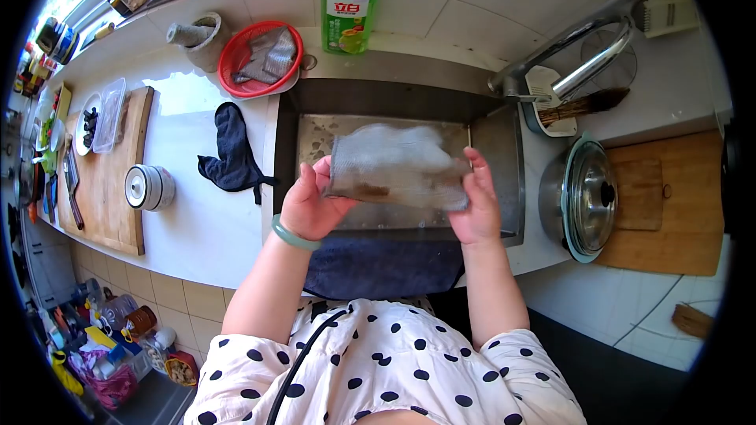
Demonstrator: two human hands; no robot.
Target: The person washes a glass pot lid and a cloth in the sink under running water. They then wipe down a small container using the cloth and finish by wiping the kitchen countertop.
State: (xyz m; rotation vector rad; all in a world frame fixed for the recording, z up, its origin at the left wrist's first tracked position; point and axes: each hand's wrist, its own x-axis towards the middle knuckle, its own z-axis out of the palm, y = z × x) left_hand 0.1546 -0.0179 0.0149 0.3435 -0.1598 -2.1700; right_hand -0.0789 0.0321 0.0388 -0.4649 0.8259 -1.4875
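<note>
A grey dishcloth [398,161] is stretched out between my two hands above the sink [378,223]. Its upper part is smeared by motion, and a brownish patch shows low on its left half. My left hand [309,203], with a pale green bangle at the wrist, grips the cloth's left edge. On the other side, my right hand [479,203] pinches the right edge. A dark folded cloth [228,149] lies on the counter left of the sink. More grey cloth [272,55] sits in a red basket [224,63] behind it.
A green dish soap bottle [346,8] stands behind the sink. The faucet [583,63] reaches in from the back right. To the right is a lidded pot [579,197]. At left are a white canister [150,187], a cutting board [118,224] and a knife [72,181].
</note>
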